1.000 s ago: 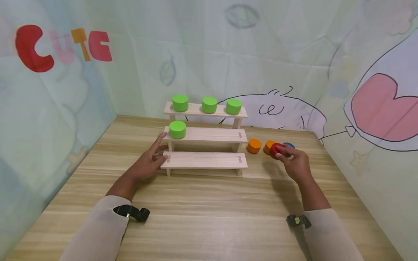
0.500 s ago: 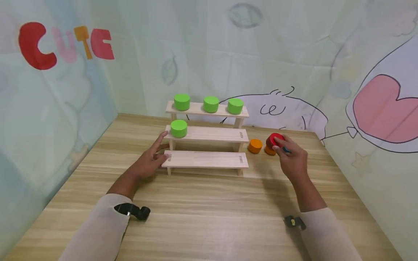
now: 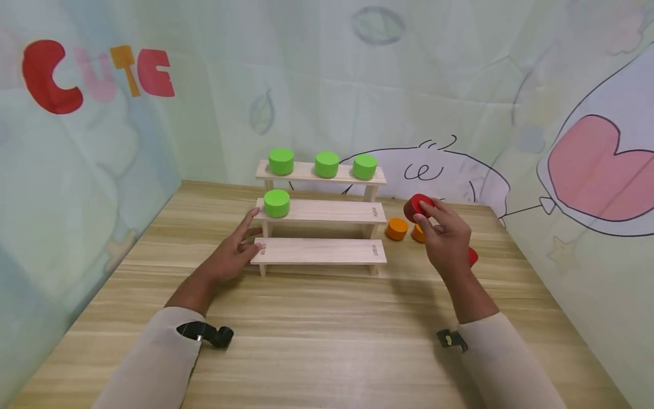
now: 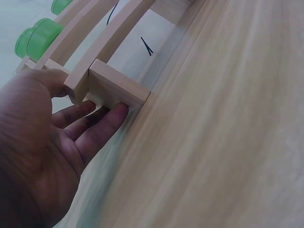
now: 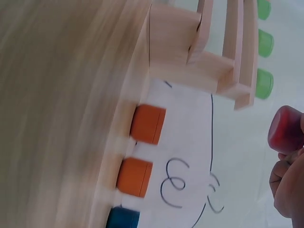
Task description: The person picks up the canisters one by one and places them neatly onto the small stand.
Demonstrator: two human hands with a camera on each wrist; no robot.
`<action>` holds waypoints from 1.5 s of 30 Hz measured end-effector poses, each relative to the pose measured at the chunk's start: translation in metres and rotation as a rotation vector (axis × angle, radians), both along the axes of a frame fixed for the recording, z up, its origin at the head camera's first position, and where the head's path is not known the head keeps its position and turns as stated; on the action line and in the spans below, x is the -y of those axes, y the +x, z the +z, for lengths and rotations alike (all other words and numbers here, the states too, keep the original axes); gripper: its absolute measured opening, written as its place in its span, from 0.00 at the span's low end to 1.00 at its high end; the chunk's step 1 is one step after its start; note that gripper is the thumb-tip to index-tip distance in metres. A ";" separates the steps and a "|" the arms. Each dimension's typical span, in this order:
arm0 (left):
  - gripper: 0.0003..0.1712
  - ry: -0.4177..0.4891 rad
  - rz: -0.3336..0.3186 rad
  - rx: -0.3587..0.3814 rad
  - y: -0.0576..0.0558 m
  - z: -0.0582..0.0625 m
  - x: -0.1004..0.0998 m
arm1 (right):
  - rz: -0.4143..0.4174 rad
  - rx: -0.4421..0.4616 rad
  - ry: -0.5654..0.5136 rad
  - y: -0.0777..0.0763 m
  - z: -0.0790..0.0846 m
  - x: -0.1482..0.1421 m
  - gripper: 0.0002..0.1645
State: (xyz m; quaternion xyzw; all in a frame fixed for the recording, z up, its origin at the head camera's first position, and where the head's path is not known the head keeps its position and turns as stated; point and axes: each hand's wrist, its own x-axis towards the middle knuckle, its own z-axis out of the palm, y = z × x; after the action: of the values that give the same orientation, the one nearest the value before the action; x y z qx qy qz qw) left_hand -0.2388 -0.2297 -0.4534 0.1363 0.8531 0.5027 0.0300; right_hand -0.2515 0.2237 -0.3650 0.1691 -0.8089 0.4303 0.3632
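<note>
In my right hand (image 3: 448,241) a red round block (image 3: 419,208) is pinched between thumb and fingers, raised above the table to the right of a three-tier wooden stand (image 3: 327,211). The right wrist view shows this red block (image 5: 284,129) at its right edge. My left hand (image 3: 232,255) holds the left end of the stand, its thumb on the lowest shelf and its fingers against the side support (image 4: 116,85). Green round blocks sit on the stand: three along the top shelf, such as one at its left end (image 3: 281,162), and one (image 3: 276,203) on the middle shelf's left.
Two orange round blocks (image 3: 397,229) stand right of the stand; the farther one is partly behind my right hand. A blue block (image 5: 122,218) is beyond them. Another red piece (image 3: 473,257) shows beside my right wrist. Printed cloth (image 3: 214,113) encloses the wooden table (image 3: 317,341).
My right hand has lifted the red block off the area by the orange and blue blocks and carried it up and left toward the stand. My left hand stays in place.
</note>
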 end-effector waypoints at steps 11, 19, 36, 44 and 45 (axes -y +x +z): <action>0.45 0.007 0.002 -0.011 0.001 -0.001 0.005 | 0.064 -0.015 0.044 -0.006 0.002 0.060 0.22; 0.45 0.024 -0.011 -0.007 0.002 0.001 0.000 | 0.133 0.000 0.041 -0.014 0.005 0.094 0.22; 0.45 0.016 -0.014 -0.004 0.000 -0.002 0.002 | 0.150 0.098 0.086 -0.026 0.005 0.128 0.27; 0.45 0.016 -0.013 -0.006 0.002 0.002 0.001 | 0.158 0.161 0.096 -0.028 0.006 0.141 0.28; 0.45 0.018 -0.012 -0.003 0.003 0.003 0.000 | 0.158 0.170 0.103 -0.029 0.005 0.143 0.28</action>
State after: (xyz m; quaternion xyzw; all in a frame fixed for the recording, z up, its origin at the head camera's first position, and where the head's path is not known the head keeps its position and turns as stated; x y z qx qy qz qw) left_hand -0.2363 -0.2302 -0.4508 0.1425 0.8477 0.5100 0.0304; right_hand -0.2804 0.0810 -0.3598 0.2136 -0.8419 0.4283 0.2491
